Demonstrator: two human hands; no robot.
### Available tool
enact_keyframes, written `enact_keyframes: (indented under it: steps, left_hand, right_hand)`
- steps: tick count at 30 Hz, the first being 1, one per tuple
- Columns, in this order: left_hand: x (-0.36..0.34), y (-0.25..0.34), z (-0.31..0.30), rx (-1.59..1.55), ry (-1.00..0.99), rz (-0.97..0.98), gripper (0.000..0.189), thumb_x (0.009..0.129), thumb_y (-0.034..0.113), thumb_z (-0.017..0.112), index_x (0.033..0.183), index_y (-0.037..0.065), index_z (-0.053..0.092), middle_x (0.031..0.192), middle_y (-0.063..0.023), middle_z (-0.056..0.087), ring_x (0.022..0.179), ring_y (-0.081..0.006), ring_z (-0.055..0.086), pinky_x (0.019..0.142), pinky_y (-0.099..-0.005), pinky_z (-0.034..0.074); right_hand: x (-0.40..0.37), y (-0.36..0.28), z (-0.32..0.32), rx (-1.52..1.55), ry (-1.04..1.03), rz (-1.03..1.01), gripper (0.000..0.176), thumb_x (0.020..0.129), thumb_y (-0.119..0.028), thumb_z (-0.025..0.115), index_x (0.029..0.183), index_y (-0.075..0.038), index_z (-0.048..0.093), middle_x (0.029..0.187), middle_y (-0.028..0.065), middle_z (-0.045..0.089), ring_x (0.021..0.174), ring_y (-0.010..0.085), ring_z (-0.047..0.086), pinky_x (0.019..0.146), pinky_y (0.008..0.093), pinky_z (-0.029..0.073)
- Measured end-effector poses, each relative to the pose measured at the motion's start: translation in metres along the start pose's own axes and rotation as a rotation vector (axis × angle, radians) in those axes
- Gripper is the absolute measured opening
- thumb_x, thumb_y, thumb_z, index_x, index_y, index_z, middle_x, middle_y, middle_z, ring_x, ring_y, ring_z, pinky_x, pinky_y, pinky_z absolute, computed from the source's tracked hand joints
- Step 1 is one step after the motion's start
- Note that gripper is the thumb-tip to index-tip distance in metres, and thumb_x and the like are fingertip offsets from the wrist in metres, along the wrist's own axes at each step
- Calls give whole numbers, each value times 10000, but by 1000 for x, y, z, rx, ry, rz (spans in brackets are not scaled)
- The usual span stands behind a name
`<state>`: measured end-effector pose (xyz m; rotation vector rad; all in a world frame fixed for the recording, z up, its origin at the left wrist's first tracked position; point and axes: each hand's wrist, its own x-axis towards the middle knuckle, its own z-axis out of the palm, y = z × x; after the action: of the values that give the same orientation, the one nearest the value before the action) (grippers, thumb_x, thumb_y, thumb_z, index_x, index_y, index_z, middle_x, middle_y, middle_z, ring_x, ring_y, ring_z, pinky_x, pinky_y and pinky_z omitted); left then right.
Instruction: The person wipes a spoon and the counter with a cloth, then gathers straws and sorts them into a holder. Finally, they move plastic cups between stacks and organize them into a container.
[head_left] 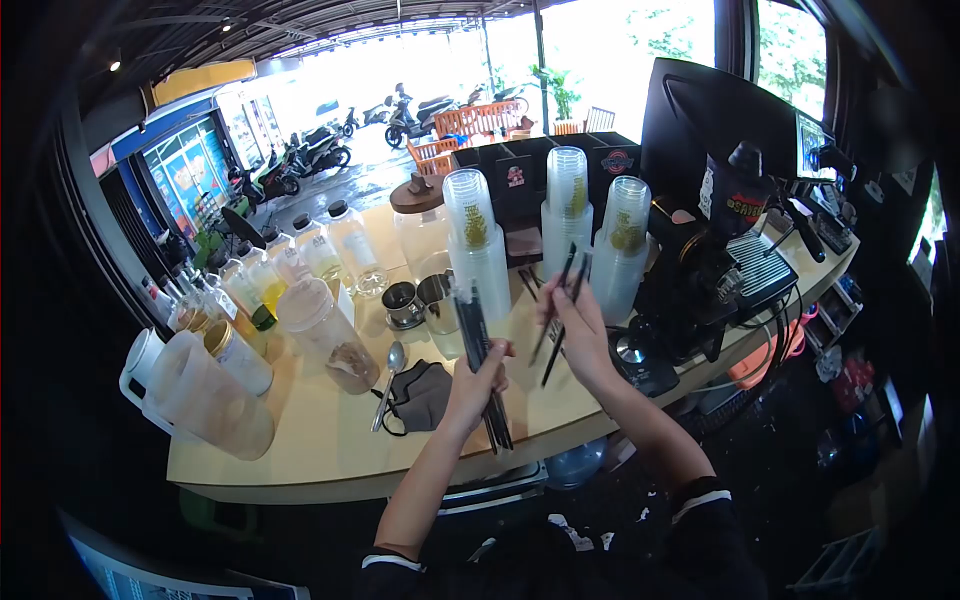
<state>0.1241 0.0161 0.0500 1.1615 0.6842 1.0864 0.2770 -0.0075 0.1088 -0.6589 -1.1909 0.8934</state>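
Observation:
My left hand [475,388] is closed around a bundle of black straws [471,322], which stands nearly upright over the counter's front part. Clear wrapping seems to show at its top end. To the right, my right hand [580,325] pinches a few loose black straws [552,364], tilted and apart from the bundle. Just behind my hands rise three stacks of clear plastic cups with yellow print: the left stack [480,262], the middle stack [566,225] and the right stack [617,275]. A dark grey face mask [420,392] lies left of my left hand, beside a metal spoon [388,384].
On the wooden counter [330,450] stand a large plastic pitcher [215,400], a clear shaker-like jar [325,335], several bottles [355,250] and metal cups [403,305]. A black coffee grinder [735,210] and a monitor [690,125] are at the right.

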Motion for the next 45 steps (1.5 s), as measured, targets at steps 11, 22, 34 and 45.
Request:
enact_keyframes:
  steps: [11, 22, 34, 45]
  left_hand:
    - [10, 17, 1, -390, -320, -442, 346, 909, 384, 504, 988, 56, 579, 806, 1, 584, 744, -67, 573, 651, -210, 480]
    - [2, 14, -9, -27, -343, -136, 299, 923, 344, 496, 976, 61, 578, 753, 34, 531, 497, -7, 368, 464, -164, 303]
    - [4, 0, -2, 75, -262, -53, 348, 947, 335, 446, 1011, 22, 586, 730, 14, 543, 494, -23, 367, 459, -185, 304]
    - [13, -4, -2, 203, -386, 49, 351, 961, 313, 409, 1007, -11, 536, 828, -93, 605, 576, -108, 516, 532, -227, 423]
  right_hand:
    - [-28, 15, 18, -1085, -898, -910, 181, 595, -115, 593, 756, -86, 516, 825, 49, 455, 903, 237, 497, 823, 388, 350]
    - [-23, 25, -7, -331, 116, -156, 158, 855, -74, 576, 1003, -19, 578, 965, 78, 562, 816, 96, 547, 676, 242, 451]
    - [-11, 26, -11, 174, 85, 239, 175, 916, -203, 519, 892, -30, 522, 722, 25, 557, 691, 79, 539, 583, 254, 457]
    - [-3, 6, -1, -151, -185, 371, 164, 829, -127, 648, 770, -3, 558, 555, -22, 478, 450, 73, 462, 380, 204, 350]
